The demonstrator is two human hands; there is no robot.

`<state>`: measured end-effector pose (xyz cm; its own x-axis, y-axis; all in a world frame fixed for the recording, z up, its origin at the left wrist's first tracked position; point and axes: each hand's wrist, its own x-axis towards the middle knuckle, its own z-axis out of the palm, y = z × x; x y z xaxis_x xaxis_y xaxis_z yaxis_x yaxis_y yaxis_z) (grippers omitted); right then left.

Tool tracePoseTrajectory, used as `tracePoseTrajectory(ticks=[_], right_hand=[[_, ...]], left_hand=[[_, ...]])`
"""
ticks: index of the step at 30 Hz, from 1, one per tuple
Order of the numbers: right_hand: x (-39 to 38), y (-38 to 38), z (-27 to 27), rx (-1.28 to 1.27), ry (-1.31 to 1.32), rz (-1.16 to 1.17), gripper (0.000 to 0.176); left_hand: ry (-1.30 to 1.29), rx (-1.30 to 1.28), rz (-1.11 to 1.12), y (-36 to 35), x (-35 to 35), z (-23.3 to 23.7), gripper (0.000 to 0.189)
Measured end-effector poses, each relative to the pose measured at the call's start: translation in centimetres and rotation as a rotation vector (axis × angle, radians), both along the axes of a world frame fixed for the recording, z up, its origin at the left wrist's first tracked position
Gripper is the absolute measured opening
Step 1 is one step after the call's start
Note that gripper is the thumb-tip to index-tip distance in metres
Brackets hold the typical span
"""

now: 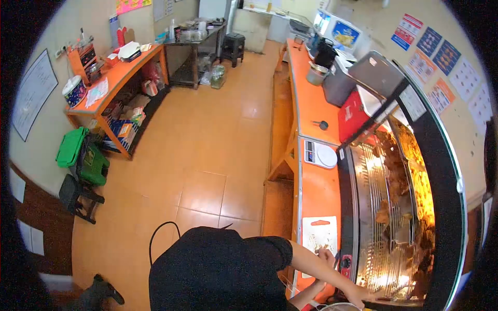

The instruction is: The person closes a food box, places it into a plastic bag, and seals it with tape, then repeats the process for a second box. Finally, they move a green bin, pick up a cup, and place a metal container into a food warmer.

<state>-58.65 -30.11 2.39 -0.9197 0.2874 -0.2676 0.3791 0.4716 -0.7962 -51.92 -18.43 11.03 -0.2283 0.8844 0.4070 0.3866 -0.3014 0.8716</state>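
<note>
My right hand [325, 257] is closed at the near end of a white cutting board [318, 230], its fingers drawn together. A narrow dark object shows beside that hand; I cannot tell whether the fingers hold it. Small dark bits are scattered on the board. My left forearm crosses over the right one. At the lower right, my left hand [358, 294] reaches to the near corner of the glass food warmer [348, 181], over a round metal-rimmed container [340, 307]. Its fingers are blurred and partly hidden there.
Fried food pieces [386, 207] lie on racks in the lit warmer. On the orange counter [319, 192] are a white kitchen scale [320, 154] and a black scoop [322, 125]. A red cooler [353, 116] stands farther along. Across the tiled floor are a green bin [93, 166] and a black stool [78, 197].
</note>
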Motion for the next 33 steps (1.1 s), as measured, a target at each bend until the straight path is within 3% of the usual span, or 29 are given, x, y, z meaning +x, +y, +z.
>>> tracePoseTrajectory(ticks=[4, 6, 7, 8, 9, 10, 11, 14, 16, 17, 18, 20, 21, 22, 23, 24, 25, 26, 27, 28, 29, 30, 31, 32, 33], right_hand=[[-7.5, -7.6, -0.6, 0.031, -0.019, 0.100, 0.025], [-11.8, -13.6, -5.4, -0.248, 0.042, 0.222, 0.029], [-14.2, -17.2, -7.9, -0.253, 0.036, 0.271, 0.029], [-16.3, -21.1, -10.4, -0.377, -0.100, 0.145, 0.030], [-17.4, -24.5, -11.9, -0.489, -0.250, 0.017, 0.033], [-18.3, -27.2, -12.5, -0.482, -0.285, 0.071, 0.033], [-18.6, -30.0, -13.1, -0.449, -0.337, 0.228, 0.033], [-19.0, -39.4, -14.2, -0.381, -0.468, 0.700, 0.036], [-16.4, -42.3, -16.8, -0.334, -0.521, 1.012, 0.038], [-16.5, -39.7, -19.3, -0.305, -0.537, 1.164, 0.039], [-18.0, -42.2, -19.3, -0.272, -0.546, 1.312, 0.040], [-20.8, -44.6, -20.2, -0.338, -0.665, 1.297, 0.043], [-22.3, -45.4, -20.2, -0.246, -0.727, 1.301, 0.040], [-24.7, -47.0, -20.4, -0.153, -0.780, 1.303, 0.038], [-28.6, -43.8, -23.7, -0.156, -0.760, 1.325, 0.038], [-30.2, -42.9, -26.9, -0.131, -0.768, 1.347, 0.037], [-33.0, -45.5, -27.5, -0.103, -0.779, 1.367, 0.037], [-35.7, -48.0, -27.9, -0.079, -0.793, 1.381, 0.036], [-37.6, -49.9, -28.1, -0.061, -0.816, 1.382, 0.036], [-39.2, -51.5, -28.2, -0.049, -0.844, 1.375, 0.036], [-41.0, -52.7, -28.2, -0.033, -0.870, 1.363, 0.035], [-44.0, -54.4, -28.2, -0.008, -0.886, 1.360, 0.035], [-47.6, -56.5, -28.2, 0.024, -0.900, 1.369, 0.034], [-51.3, -58.9, -28.4, 0.056, -0.915, 1.386, 0.034], [-54.5, -61.1, -28.4, 0.087, -0.939, 1.401, 0.034]], left_hand=[[0.093, -0.161, -0.154, -14.1, -10.4, -1.1, 0.041], [0.125, -0.260, -0.224, -24.9, -16.1, -0.7, 0.033], [0.131, -0.311, -0.253, -30.2, -19.0, -0.5, 0.031], [0.133, -0.360, -0.278, -32.5, -20.8, -1.0, 0.030], [0.068, -0.281, -0.149, -35.4, -22.8, -2.6, 0.034], [-0.001, -0.200, -0.017, -38.5, -24.4, -3.7, 0.048], [0.083, -0.256, 0.110, -41.6, -26.3, -4.4, 0.047], [-0.186, -0.182, 0.275, -49.7, -31.3, -7.8, 0.038], [-0.191, -0.212, 0.453, -57.2, -33.3, -6.3, 0.033], [-0.234, -0.234, 0.500, -59.6, -35.2, -8.1, 0.031], [-0.240, -0.237, 0.539, -62.8, -36.3, -9.1, 0.031], [-0.260, -0.012, 0.737, -68.5, -38.6, -11.4, 0.027], [-0.350, 0.003, 0.738, -71.2, -40.1, -13.2, 0.025], [-0.425, -0.053, 0.830, -74.7, -41.1, -14.1, 0.023], [-0.503, -0.110, 0.921, -78.6, -41.0, -14.9, 0.021], [-0.348, -0.154, 1.080, -82.5, -41.0, -16.4, 0.022], [-0.188, -0.196, 1.231, -86.1, -41.6, -20.5, 0.022], [-0.276, -0.633, 1.293, -90.2, -41.7, -26.2, 0.024], [0.018, -0.522, 1.739, -93.2, -39.4, -34.2, 0.023], [-0.191, -0.952, 1.638, -98.3, -36.7, -38.9, 0.026], [-0.434, -1.093, 1.668, -102.6, -33.4, -43.8, 0.033], [-1.094, -1.358, 1.695, -105.3, -29.3, -39.3, 0.038], [-1.068, -1.478, 1.645, -109.5, -23.7, -38.7, 0.045], [-1.516, -1.458, 1.613, -112.4, -22.5, -38.5, 0.048], [-1.608, -1.285, 1.868, -115.2, -18.5, -40.3, 0.050]])
